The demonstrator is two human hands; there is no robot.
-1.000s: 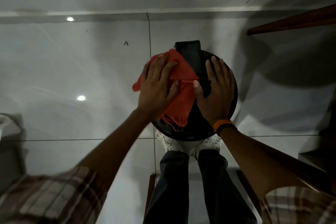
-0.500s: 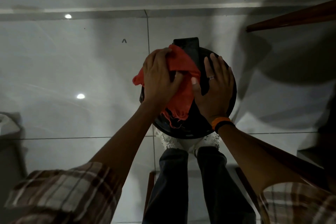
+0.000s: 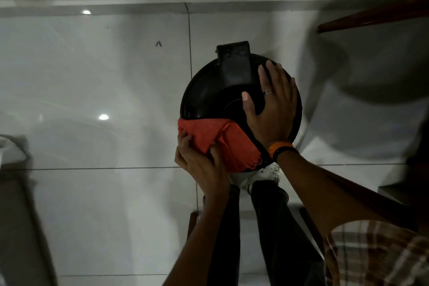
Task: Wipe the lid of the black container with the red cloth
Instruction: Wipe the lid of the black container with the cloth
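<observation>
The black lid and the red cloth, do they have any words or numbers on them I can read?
No readable text anywhere.
Black lid: no words or numbers show; its raised handle has faint marks, too dark and blurred to read.
Red cloth: plain, no label visible.
Orange wristband: no writing visible.
</observation>
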